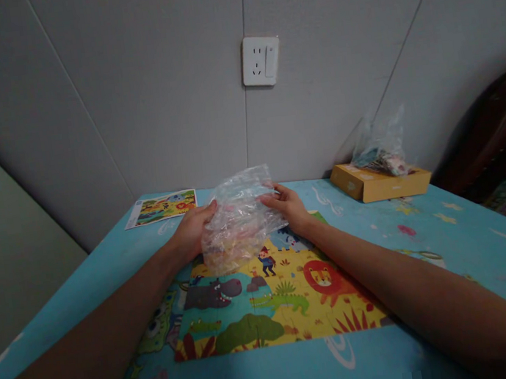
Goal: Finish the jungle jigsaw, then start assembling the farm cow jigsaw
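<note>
A crinkled clear plastic bag (238,216) is stretched between my two hands, above the far part of a jigsaw puzzle. My left hand (195,226) grips the bag's left side, thumb on top. On the right side, my right hand (286,207) pinches the bag between thumb and fingers. Beneath lies the jigsaw puzzle (267,304), its pieces joined into a picture with a hippo, crocodiles, a lion and a small figure in a hat. The bag and my right forearm cover parts of it. Whether anything is inside the bag, I cannot tell.
A printed picture sheet (161,209) lies at the back left. At the back right, a yellow box (393,186) carries another clear bag (383,146) with small contents. The blue patterned cover (487,259) meets a grey wall with a white socket (261,60).
</note>
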The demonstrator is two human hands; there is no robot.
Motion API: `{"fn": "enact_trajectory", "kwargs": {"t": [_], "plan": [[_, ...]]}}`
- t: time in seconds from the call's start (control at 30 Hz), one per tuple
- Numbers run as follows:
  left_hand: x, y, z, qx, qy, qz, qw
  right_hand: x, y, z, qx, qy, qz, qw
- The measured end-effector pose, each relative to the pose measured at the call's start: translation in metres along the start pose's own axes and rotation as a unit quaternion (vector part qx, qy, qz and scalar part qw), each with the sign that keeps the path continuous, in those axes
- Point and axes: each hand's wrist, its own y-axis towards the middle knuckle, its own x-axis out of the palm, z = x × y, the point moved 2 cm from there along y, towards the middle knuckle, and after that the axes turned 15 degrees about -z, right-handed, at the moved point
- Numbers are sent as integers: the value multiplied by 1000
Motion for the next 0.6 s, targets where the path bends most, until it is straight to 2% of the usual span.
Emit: {"fn": "enact_trajectory", "kwargs": {"t": [0.13,0.27,0.33,0.5,0.6], "plan": [[-9,3,6,30,-24,39,999,2,-1,2,57,-6,-68,996],[-22,3,18,64,-45,88,993,6,1,6,68,-23,-103,992],[-22,2,20,54,-53,83,994,7,2,7,52,-23,-90,994],[-11,0,11,-6,25,3,1000,-4,3,6,4,-32,-4,999],[-12,2,5,1,56,30,998,-9,3,7,0,-40,9,999]]}}
